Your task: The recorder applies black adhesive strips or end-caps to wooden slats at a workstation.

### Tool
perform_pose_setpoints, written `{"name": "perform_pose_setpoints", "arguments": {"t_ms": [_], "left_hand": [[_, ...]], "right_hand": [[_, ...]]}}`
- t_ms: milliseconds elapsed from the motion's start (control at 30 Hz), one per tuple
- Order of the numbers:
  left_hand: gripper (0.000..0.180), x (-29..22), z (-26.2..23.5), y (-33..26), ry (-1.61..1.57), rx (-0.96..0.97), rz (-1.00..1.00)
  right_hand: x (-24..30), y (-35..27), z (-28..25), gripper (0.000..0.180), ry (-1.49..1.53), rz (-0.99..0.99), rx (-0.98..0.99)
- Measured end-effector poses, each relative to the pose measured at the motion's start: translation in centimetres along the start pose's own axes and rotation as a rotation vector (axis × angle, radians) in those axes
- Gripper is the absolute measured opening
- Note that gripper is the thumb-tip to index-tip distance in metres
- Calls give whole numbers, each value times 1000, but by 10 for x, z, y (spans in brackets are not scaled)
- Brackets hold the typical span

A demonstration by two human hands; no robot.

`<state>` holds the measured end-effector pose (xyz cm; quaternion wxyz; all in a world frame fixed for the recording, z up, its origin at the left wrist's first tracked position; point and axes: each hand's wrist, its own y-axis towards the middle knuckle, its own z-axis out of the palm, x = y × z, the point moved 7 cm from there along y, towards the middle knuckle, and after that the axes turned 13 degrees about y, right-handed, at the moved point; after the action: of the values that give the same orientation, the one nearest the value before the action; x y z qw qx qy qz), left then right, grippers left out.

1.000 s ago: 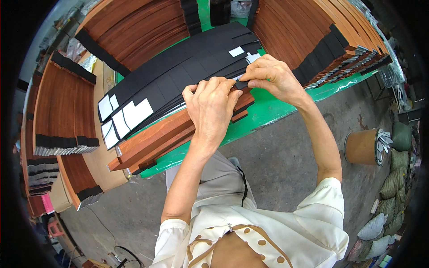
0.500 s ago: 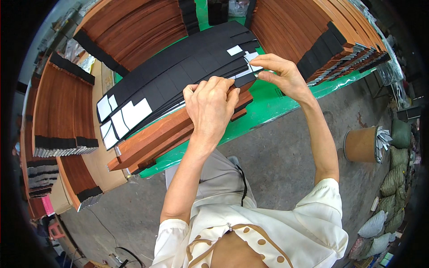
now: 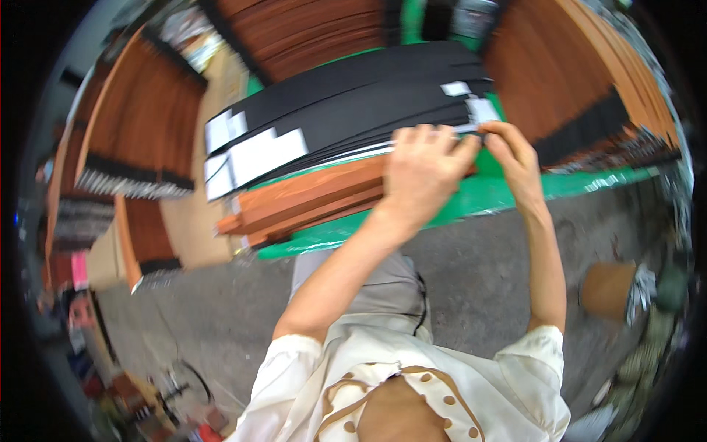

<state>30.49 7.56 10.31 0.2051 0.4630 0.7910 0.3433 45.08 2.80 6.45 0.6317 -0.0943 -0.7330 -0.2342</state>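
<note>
My left hand (image 3: 426,166) is closed, its fingers curled over the right part of the reddish-brown wooden boards (image 3: 317,197) along the table's front. What lies within its fingers is hidden. To its right, my right hand (image 3: 519,158) pinches with thumb and index finger close to my left thumb. Motion blur keeps me from making out anything between those fingertips. Just behind both hands lies a fanned stack of black strips (image 3: 353,92). White patches (image 3: 269,155) show at its left end, and a white piece (image 3: 482,110) sits at its right end beside my right fingertips.
Stacks of wooden boards with black end bands stand at the left (image 3: 140,121), the back (image 3: 309,33) and the right (image 3: 567,81). Green sheeting (image 3: 324,239) covers the table. On the floor at right is a brown bin (image 3: 607,289) holding silvery strips.
The view has swung, so the table's things sit farther right in the picture. My right hand has come down from the strips' white end, and its fingertips now nearly meet my left thumb.
</note>
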Motion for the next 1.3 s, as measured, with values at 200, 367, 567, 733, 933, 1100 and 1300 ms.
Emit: {"name": "perform_pose_setpoints", "arguments": {"t_ms": [200, 367, 567, 733, 933, 1100, 1300], "left_hand": [[16, 1, 3, -3, -19, -85, -39], [19, 6, -2, -9, -46, -113, -62], [29, 27, -87, -32, -221, -218, 68], [14, 137, -214, -91, -51, -393, -140], [17, 319, -136, -146, 112, -92, -650], [35, 347, -24, -165, 211, 370, -443], [39, 358, 16, -171, 155, 395, -457]], "right_hand": [[-12, -7, 18, 24, -85, -85, -311], [-9, -1, 17, 29, -166, -92, -359], [6, 17, -2, 46, -164, -65, -292], [77, 66, 85, 30, -291, -203, 12], [63, 109, 287, 16, -566, -481, 793], [-19, 142, 409, 11, -792, -566, 1036], [-61, 164, 461, 11, -979, -814, 883]]}}
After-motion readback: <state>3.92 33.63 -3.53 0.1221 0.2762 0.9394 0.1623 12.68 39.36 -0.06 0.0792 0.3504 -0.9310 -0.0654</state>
